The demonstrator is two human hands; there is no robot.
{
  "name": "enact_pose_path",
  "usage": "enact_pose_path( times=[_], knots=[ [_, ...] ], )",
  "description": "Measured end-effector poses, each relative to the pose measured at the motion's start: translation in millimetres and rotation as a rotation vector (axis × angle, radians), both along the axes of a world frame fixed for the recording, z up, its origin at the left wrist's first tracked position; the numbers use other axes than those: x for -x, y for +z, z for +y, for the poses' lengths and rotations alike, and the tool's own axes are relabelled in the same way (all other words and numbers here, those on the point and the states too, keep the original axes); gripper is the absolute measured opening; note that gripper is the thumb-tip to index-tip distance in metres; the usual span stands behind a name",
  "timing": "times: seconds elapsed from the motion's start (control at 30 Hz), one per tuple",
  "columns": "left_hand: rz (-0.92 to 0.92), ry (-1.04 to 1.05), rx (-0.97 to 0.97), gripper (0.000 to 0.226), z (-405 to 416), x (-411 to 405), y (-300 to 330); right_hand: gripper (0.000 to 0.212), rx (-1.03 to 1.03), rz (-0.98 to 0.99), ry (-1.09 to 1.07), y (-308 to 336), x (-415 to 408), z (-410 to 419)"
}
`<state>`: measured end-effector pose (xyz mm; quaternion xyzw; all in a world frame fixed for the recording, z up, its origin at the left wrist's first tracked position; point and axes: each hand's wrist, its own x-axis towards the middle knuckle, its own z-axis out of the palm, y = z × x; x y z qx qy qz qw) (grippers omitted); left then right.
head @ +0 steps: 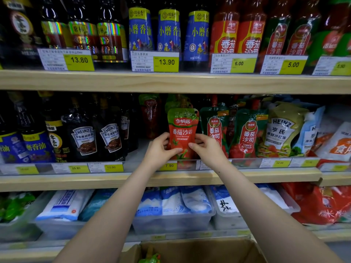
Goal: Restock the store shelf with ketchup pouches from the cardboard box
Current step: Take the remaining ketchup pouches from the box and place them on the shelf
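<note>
A red ketchup pouch [182, 130] with a green top stands upright at the front of the middle shelf [76, 180]. My left hand [161, 149] grips its lower left edge and my right hand [206, 149] grips its lower right edge. More pouches of the same kind [151, 112] stand behind it, partly hidden. The cardboard box [205, 250] sits open at the bottom of the view, below my arms, with the green top of another pouch [151, 258] showing inside.
Green ketchup pouches [245, 133] and Heinz salad dressing pouches [281, 130] stand right of the red pouch. Black Heinz pepper sauce pouches [98, 137] stand to its left across a gap. Bottles fill the top shelf [171, 82]. Clear bins [171, 223] of salt bags sit below.
</note>
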<state>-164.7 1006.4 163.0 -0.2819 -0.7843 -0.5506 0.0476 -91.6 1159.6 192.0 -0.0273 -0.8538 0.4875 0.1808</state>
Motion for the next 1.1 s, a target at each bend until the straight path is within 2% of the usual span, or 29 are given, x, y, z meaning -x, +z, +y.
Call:
enact_pose_path(
  times=[0.23,0.47,0.57,0.77,0.93,1.03,1.1],
  knots=[
    [-0.022,0.041,0.071,0.057,1.0,7.7,-4.5,0.04,-0.011,-0.037,0.0,-0.3,7.5,-4.7],
    [0.074,0.046,0.027,0.047,-0.1,-1.1,-9.8,0.035,0.078,0.029,0.004,-11.3,-2.9,-3.2],
    [0.083,0.038,-0.025,0.044,0.3,-4.2,-9.4,0.038,0.094,0.052,0.029,-11.1,-9.3,-1.9],
    [0.101,0.015,-0.279,0.045,-5.5,-26.1,17.2,0.045,0.085,0.205,0.205,17.8,-25.0,-4.0],
    [-0.116,-0.141,-0.358,0.023,-11.4,-72.3,12.7,0.051,0.021,0.198,0.264,11.7,-52.9,-4.3],
    [-0.317,-0.137,-0.352,0.04,-8.9,-92.5,6.8,0.05,-0.063,0.214,0.282,-0.8,-66.6,-15.0],
    [-0.424,-0.101,-0.405,0.033,-8.4,-99.0,3.0,0.045,-0.11,0.173,0.344,-6.9,-72.7,-16.0]
  ],
)
